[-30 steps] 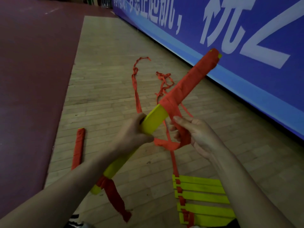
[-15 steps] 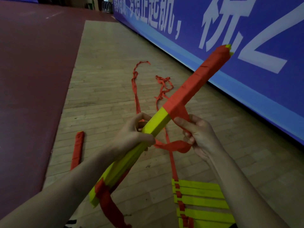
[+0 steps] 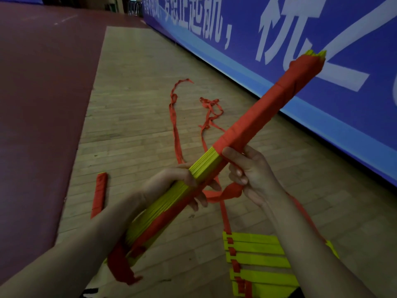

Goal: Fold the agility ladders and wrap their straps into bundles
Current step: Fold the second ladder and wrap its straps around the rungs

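A folded ladder (image 3: 204,166) of stacked yellow rungs slants up and rightward from the left hand (image 3: 171,186). Red strap (image 3: 257,117) binds its upper half, with slack looping into the right hand (image 3: 251,175). A second ladder (image 3: 257,257) lies flat below that hand. A wrapped bundle (image 3: 100,192) lies left of the left hand.

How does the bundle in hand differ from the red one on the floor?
Wrap: the held bundle is red over its far half, yellow rungs bare near the left hand; the floor bundle looks red all along. Pose: the held bundle tilts in mid-air; the floor bundle lies flat on the wooden floor. Strap: the right hand holds a loose strap off the held bundle; the floor bundle shows none. Both are strap-wrapped.
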